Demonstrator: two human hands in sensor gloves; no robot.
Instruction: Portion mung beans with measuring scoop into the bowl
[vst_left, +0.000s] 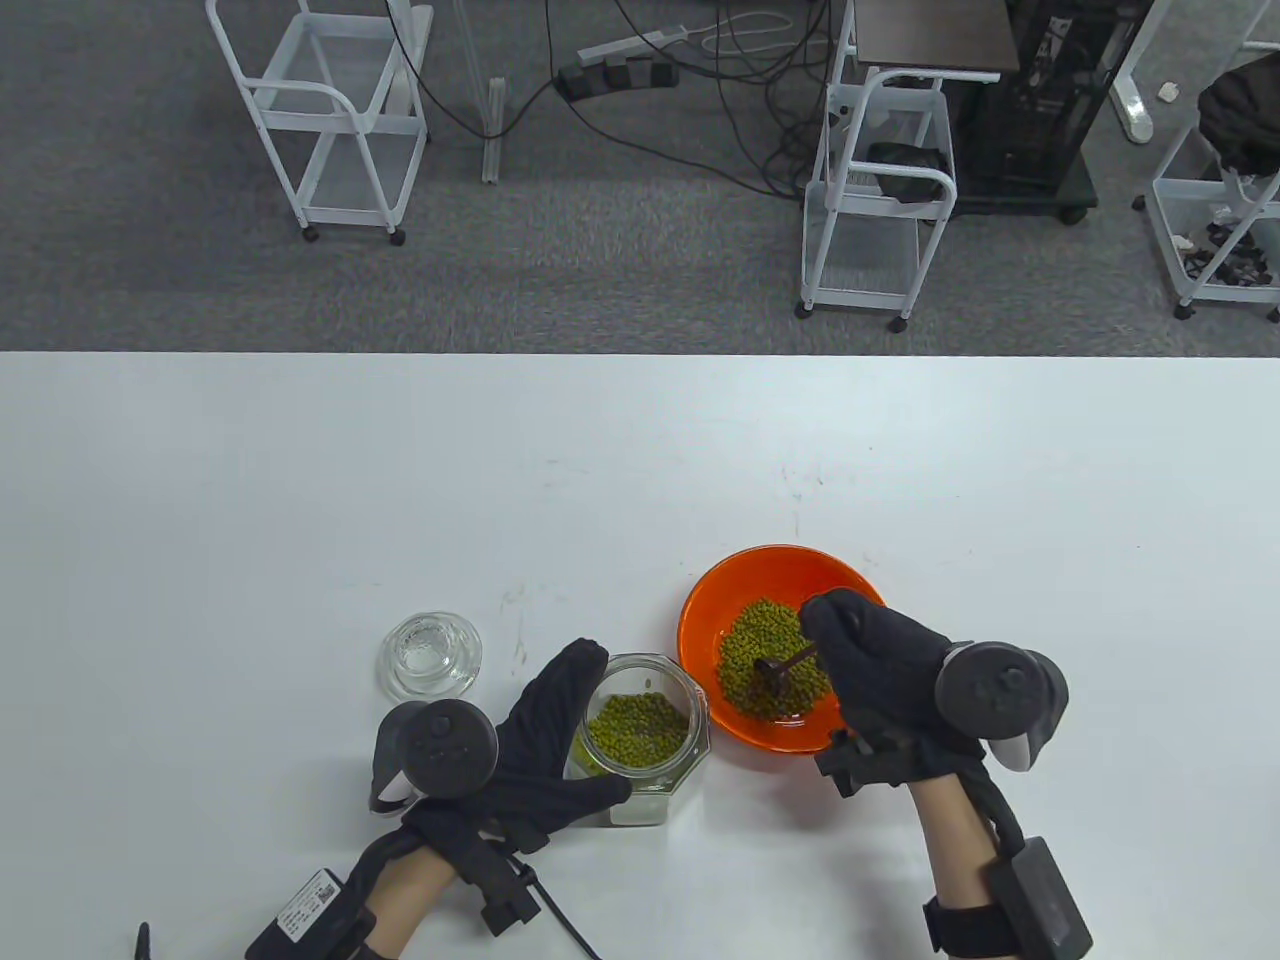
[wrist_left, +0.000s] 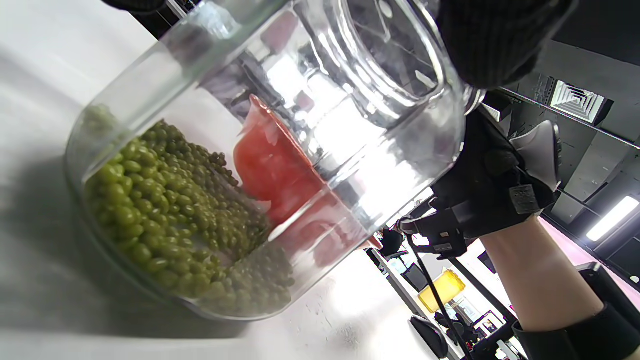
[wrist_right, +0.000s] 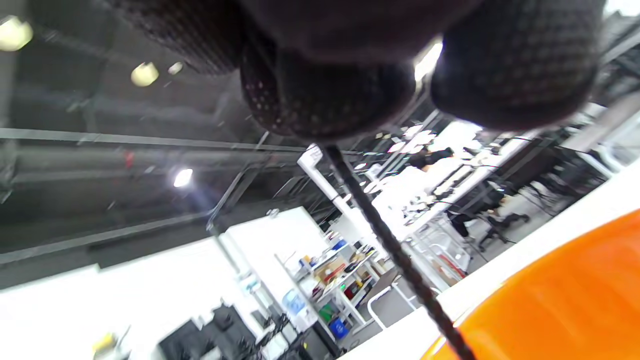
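Taking the glass jar (vst_left: 645, 738) as our marker, we are looking first to its left, where its clear glass lid (vst_left: 431, 655) is lying off on the white table (vst_left: 640, 450), so the opening step is behind us. Our left hand (vst_left: 540, 745) is wrapping the jar from its left side, fingers and thumb curled round the glass, steadying it; the left wrist view is showing a good layer of mung beans (vst_left: 638, 729) lying in the bottom, so more could be scooped. Just right of the jar, close beside it, the orange bowl (vst_left: 715, 610) is already holding a heap of beans (vst_left: 765, 650), so we are judging portioning well under way. Our right hand (vst_left: 890, 675) is hanging over the bowl, fingers pinching the dark measuring scoop (vst_left: 775, 675), whose head is sitting over the heap. Nothing is blocking the short path between jar and bowl.
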